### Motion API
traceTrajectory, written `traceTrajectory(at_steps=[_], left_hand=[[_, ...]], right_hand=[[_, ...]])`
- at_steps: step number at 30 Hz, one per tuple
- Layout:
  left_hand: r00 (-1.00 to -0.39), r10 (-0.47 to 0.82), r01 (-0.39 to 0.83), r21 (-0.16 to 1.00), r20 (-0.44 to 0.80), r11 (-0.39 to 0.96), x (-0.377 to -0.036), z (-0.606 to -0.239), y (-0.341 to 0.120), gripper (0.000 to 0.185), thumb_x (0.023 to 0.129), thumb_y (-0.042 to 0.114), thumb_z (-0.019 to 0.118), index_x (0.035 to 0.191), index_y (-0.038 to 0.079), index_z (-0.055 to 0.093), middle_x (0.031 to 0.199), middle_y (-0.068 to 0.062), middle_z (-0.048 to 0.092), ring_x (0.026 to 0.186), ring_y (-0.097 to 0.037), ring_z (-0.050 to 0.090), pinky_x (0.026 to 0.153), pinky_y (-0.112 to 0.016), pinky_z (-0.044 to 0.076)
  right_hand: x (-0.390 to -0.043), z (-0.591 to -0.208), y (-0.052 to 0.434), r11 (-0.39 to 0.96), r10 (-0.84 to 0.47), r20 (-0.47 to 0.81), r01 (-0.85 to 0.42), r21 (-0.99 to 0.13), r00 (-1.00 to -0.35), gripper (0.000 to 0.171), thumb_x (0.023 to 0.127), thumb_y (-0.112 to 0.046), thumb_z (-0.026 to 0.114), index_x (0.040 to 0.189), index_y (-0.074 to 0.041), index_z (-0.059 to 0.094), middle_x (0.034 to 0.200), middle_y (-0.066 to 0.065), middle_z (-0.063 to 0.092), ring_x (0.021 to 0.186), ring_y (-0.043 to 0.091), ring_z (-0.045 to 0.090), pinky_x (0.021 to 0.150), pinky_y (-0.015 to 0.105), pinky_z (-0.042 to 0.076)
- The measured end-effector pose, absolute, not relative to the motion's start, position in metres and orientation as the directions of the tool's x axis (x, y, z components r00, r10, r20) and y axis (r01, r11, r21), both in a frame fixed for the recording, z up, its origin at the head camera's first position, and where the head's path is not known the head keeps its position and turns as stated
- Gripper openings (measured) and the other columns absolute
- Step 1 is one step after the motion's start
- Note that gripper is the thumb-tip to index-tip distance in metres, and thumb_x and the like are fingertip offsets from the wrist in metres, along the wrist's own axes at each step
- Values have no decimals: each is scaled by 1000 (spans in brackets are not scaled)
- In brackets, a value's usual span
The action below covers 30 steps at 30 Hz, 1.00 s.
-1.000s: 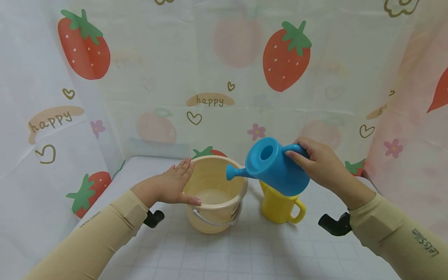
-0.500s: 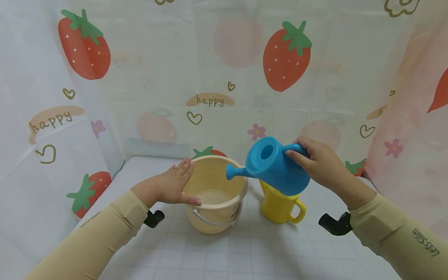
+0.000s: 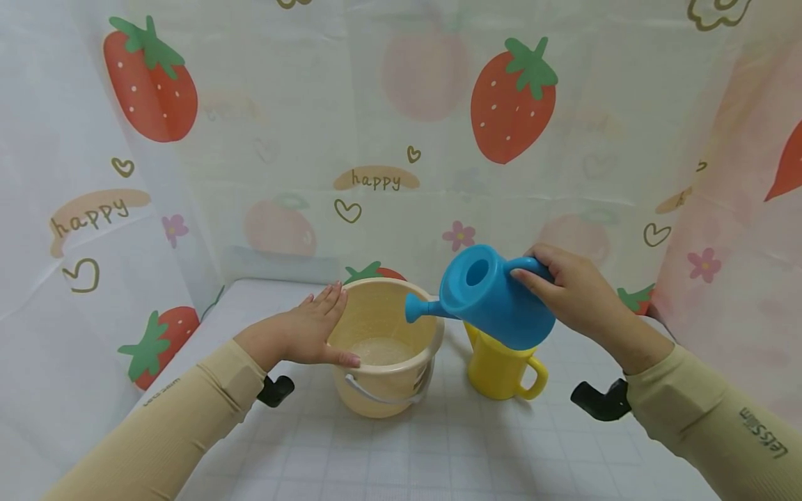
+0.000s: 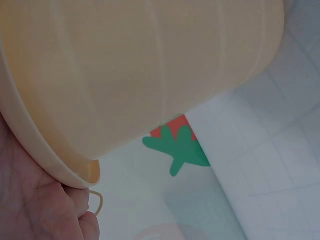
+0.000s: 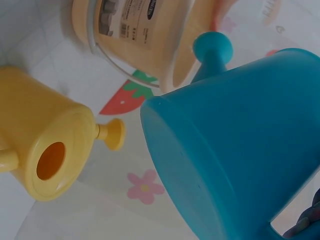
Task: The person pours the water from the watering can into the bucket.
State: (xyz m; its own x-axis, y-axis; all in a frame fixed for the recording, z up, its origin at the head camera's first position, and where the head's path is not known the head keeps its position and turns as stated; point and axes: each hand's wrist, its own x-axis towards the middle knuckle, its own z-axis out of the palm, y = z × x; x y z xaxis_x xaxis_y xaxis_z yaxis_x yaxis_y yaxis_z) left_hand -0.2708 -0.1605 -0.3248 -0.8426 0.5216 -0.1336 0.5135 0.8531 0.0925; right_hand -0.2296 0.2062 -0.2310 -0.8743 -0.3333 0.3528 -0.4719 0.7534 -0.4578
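Right hand grips blue can over bucket (contents unclear, maybe water); left hand flat against rim.

I see a white tabletop with a faint grid pattern. Directly on it stands a cream bucket, just right of my left hand, which rests against its rim. A yellow watering can stands on the tabletop right beside the bucket, under my right hand, its handle pointing right.
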Motion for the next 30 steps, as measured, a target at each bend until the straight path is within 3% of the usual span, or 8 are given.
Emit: traceTrajectory(at_steps=[30], left_hand=[[-841,524,517,85,-134,852,-270,-322,-160,123,68,82,41,144,-6,2,150,-23,-6,138,-35,-2,109,-52,10]], right_hand=[[-230,-227,203,758,-356,356,-490,-431,-864,31,92,-35,52,101,-6,57,97,11,63,90,32,61,78,54,48]])
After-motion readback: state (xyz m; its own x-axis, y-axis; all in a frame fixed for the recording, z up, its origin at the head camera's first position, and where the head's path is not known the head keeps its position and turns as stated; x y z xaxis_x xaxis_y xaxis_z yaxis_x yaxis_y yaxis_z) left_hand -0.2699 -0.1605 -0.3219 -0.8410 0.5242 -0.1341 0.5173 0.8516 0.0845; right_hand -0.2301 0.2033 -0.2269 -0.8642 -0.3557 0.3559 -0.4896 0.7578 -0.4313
